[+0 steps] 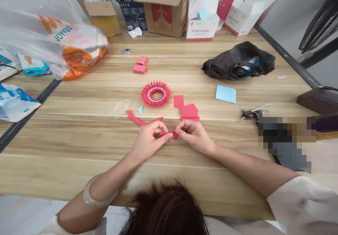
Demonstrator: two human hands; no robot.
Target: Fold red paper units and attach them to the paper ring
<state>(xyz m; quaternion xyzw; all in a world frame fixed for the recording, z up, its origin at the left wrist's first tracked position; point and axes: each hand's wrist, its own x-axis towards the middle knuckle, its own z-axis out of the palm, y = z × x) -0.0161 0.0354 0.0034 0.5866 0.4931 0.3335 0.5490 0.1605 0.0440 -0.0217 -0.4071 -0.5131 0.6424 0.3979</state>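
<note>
My left hand (149,138) and my right hand (194,134) meet over the wooden table (79,140), both pinched on a small folded strip of red paper (170,134). Just beyond them lies a curved chain of red folded pieces (137,119) and a tiny light-blue folded piece (140,109). A red ring of folded paper units with a blue inner edge (155,93) sits further back. Loose red paper squares (188,109) lie to the right of the ring.
Two red note pads (140,65), a light-blue sheet (225,94), a black plastic bag (239,64), keys (250,113), a clear wrapper (120,107), a large plastic bag (52,37) at left, and cardboard and sticky-note boxes (202,20) along the back.
</note>
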